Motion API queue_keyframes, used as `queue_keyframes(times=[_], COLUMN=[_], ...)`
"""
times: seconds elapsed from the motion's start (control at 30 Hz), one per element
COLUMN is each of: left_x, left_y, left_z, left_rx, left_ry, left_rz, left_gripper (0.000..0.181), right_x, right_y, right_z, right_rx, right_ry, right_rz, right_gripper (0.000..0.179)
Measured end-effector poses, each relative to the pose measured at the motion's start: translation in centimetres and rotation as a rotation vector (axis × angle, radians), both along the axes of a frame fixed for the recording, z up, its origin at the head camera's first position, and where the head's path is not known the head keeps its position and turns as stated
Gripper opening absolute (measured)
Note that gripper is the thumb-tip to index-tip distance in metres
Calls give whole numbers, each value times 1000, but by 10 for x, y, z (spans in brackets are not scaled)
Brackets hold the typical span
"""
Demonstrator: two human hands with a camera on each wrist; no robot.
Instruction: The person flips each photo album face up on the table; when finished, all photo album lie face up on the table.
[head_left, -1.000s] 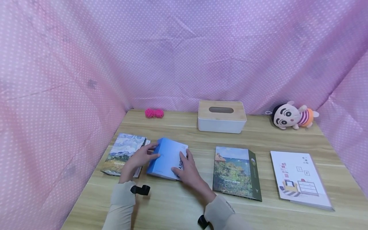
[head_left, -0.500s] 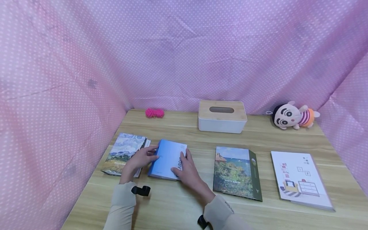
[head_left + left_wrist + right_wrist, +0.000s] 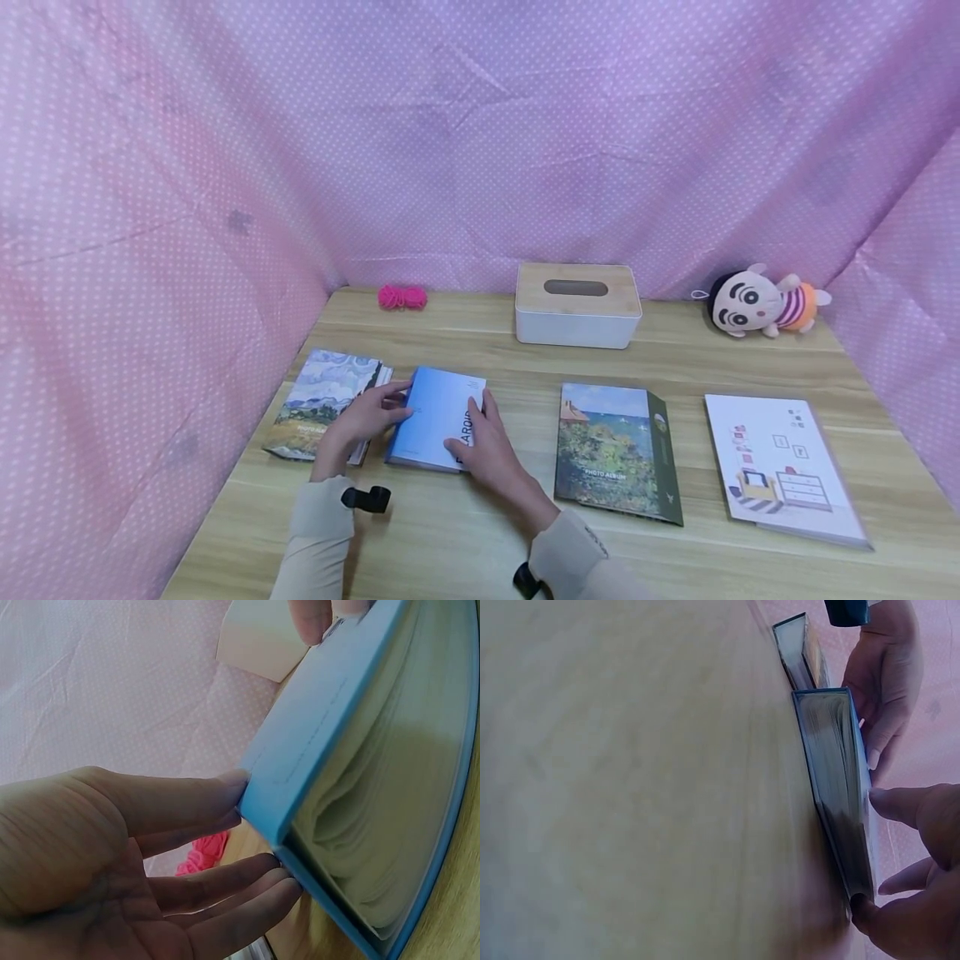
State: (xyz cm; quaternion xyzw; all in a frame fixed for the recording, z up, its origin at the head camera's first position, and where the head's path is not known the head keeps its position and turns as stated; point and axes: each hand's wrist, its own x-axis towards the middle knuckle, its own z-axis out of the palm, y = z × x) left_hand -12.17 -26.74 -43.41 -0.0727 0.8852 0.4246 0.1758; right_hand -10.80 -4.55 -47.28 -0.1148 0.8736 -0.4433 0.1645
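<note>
Blue album lies closed | there's your left hand, loosely spread, touching its left side | your right hand grips its right, likely steadying it | landscape album leftward

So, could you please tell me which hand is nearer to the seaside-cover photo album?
The right hand: it is at the blue album's right edge, just left of the seaside-cover photo album. The left hand is farther left, at the blue album's left edge.
</note>
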Motion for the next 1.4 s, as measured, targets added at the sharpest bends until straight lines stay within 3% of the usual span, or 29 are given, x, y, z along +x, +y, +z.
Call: queue_keyframes(times=[0.2,0.4,0.6,0.83,0.93,1.07,1.23,1.4], left_x=[-1,-4,-5,1,5,7,7,8], left_y=[2,13,37,76,96,123,153,180], left_z=[-1,9,19,13,8,1,-12,-27], left_rx=[-36,-143,-172,-98,-29,66,146,189], left_ry=[25,169,319,395,403,362,281,231], left_rz=[-6,-10,-8,-12,-47,-127,-219,-264], left_gripper=[53,53,51,46,45,45,50,59], right_x=[0,-4,-8,-7,-7,-5,-2,4], right_y=[8,23,47,84,102,124,151,183], right_z=[7,17,25,29,31,30,26,19], right_rx=[-67,-102,-116,-139,-151,-154,-58,3], right_ry=[-8,91,179,181,186,181,199,215], right_rz=[-36,-67,-133,-189,-200,-244,-298,-320], right_gripper=[77,72,68,62,60,60,63,63])
